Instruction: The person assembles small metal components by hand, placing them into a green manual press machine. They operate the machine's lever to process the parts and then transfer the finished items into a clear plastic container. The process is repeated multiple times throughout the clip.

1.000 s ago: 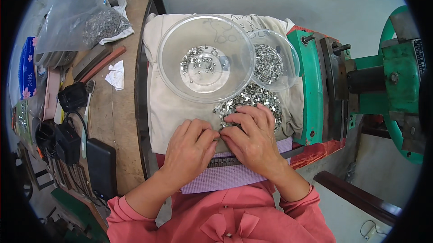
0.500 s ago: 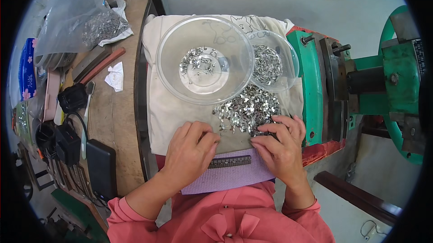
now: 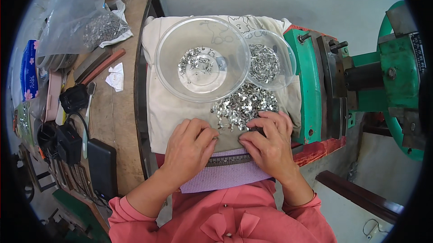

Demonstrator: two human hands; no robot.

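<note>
Right hand [image 3: 269, 146] moved back inward, both hands curled, metal pieces [image 3: 245, 105] just beyond fingertips

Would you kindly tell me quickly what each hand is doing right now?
Left hand: fingers curled on the cloth; any held piece cannot be told.
Right hand: fingers bent, touching the pile of small metal pieces.

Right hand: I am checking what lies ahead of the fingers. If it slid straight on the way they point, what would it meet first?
The right hand points up-left; its fingertips already border the heap of small metal pieces, probably first.
</note>
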